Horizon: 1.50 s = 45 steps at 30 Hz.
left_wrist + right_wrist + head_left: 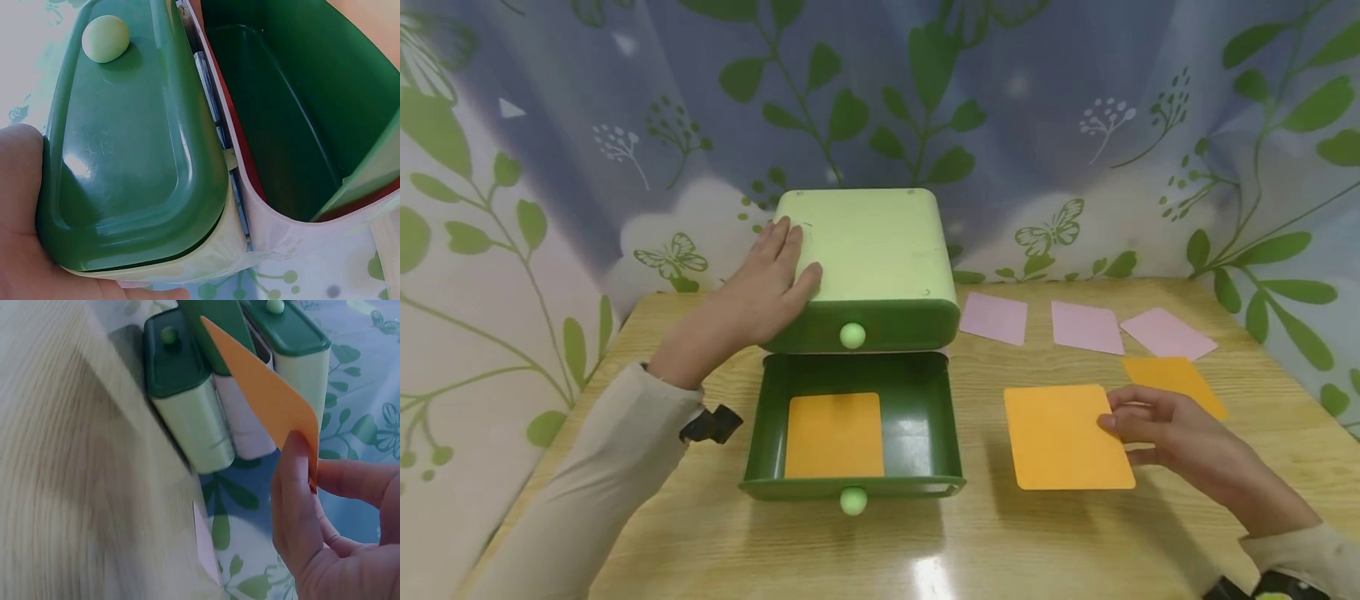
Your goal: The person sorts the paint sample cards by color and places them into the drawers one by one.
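**Left hand [757, 292] and right hand [1187, 450], well apart**

Left: fingers extended, laid over the left side of a light-green, round-cornered, plastic-looking cabinet [876, 250] at frame centre. Grasps nothing; presumably a brace against shifting.

Right: right of centre, pinching a flat orange square card [1063, 437] by its right edge, thumb against fingers. Card held above the pale wood-grain table [700, 542]; an edge grip that seems meant to leave most of it free.

Drawer: glossy dark-green, plastic-looking tray [917, 425] with pale-green ball knob [853, 501], lower centre. Stands pulled out below a closed drawer front, likely for access from above.

Contents: second orange square card [835, 437], lying flat, left of the drawer's middle.

Loose, right of the cabinet: three pink four-sided cards [1086, 327], spaced so that each could be lifted singly; another orange card [1180, 379], partly hidden behind the right hand.
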Motion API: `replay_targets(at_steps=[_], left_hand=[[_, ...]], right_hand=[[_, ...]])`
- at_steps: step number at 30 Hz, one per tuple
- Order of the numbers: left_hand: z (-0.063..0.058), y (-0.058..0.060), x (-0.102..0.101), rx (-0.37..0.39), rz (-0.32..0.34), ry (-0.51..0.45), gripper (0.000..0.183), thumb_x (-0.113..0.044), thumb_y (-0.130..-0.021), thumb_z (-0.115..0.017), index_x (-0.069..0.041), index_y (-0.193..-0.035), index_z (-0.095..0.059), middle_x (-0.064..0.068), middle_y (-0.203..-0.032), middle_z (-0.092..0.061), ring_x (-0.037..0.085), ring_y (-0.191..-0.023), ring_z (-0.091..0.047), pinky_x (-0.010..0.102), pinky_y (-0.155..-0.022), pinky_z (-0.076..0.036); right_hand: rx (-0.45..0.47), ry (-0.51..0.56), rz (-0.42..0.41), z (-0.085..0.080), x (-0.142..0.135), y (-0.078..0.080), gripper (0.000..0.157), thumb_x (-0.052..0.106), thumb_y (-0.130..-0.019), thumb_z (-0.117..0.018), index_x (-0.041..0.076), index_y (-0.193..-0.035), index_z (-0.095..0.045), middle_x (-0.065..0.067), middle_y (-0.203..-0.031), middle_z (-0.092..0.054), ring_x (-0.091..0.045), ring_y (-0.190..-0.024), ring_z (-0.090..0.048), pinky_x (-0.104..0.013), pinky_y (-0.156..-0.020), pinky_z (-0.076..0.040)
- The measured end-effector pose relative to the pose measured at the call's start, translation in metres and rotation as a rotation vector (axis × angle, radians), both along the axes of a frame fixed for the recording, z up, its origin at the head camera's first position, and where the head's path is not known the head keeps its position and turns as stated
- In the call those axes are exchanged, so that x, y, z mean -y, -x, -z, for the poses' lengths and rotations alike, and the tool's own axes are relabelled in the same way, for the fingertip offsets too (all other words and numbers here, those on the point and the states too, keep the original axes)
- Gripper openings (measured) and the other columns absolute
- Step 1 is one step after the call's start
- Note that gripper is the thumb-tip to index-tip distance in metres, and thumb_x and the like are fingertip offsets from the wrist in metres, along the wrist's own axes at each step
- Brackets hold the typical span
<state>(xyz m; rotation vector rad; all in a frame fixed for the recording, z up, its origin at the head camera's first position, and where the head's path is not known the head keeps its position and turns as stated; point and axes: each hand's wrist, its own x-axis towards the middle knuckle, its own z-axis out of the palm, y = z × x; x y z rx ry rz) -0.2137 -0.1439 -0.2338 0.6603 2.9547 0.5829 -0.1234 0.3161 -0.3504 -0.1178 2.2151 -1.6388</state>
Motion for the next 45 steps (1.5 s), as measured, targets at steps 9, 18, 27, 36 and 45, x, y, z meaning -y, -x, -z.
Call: replay_targets(at_steps=[9,18,27,36,45], left_hand=[[-0.002,-0.003,0.002,0.015,-0.014,0.022,0.070,-0.041,-0.105,-0.016,0.007,-0.151,0.005,0.024,-0.157,0.016,0.036,-0.144,0.018,0.050,-0.117,0.004],[-0.002,-0.003,-0.003,0.012,-0.002,0.074,0.070,-0.042,-0.104,-0.013,0.006,-0.151,0.008,0.024,-0.157,0.016,0.035,-0.144,0.019,0.048,-0.117,0.005],[-0.002,0.002,0.000,-0.120,0.102,0.213,0.063,-0.037,-0.105,-0.012,0.003,-0.152,0.003,0.019,-0.159,0.008,0.029,-0.145,0.017,0.045,-0.118,0.003],[-0.004,0.005,-0.001,-0.101,0.160,0.204,0.063,-0.034,-0.106,-0.017,0.005,-0.152,-0.001,0.020,-0.159,0.006,0.031,-0.147,0.010,0.043,-0.118,0.003],[-0.001,0.005,0.000,-0.126,0.144,0.168,0.062,-0.031,-0.105,-0.020,0.008,-0.151,-0.005,0.023,-0.159,0.002,0.033,-0.147,0.006,0.045,-0.118,0.002]], right_hand=[[-0.022,0.075,-0.013,-0.008,0.028,0.004,0.010,0.012,-0.100,-0.053,0.015,-0.109,-0.052,0.002,-0.104,-0.054,-0.011,-0.089,-0.051,-0.035,-0.072,-0.052],[-0.030,0.211,-0.060,-0.008,0.045,0.008,0.010,0.008,-0.099,-0.051,0.016,-0.105,-0.055,0.004,-0.095,-0.055,-0.009,-0.082,-0.050,-0.032,-0.067,-0.050],[-0.028,0.263,-0.094,-0.016,0.071,0.008,0.010,0.009,-0.099,-0.053,0.015,-0.105,-0.057,0.004,-0.092,-0.056,-0.008,-0.080,-0.050,-0.029,-0.066,-0.051],[-0.052,0.270,-0.061,-0.019,0.095,0.010,0.009,0.008,-0.097,-0.057,0.014,-0.104,-0.058,0.004,-0.085,-0.059,-0.009,-0.075,-0.052,-0.030,-0.063,-0.053],[-0.042,0.218,-0.043,-0.027,0.129,0.006,0.016,0.015,-0.093,-0.064,0.010,-0.105,-0.054,0.002,-0.072,-0.058,-0.013,-0.068,-0.056,-0.036,-0.067,-0.056]])
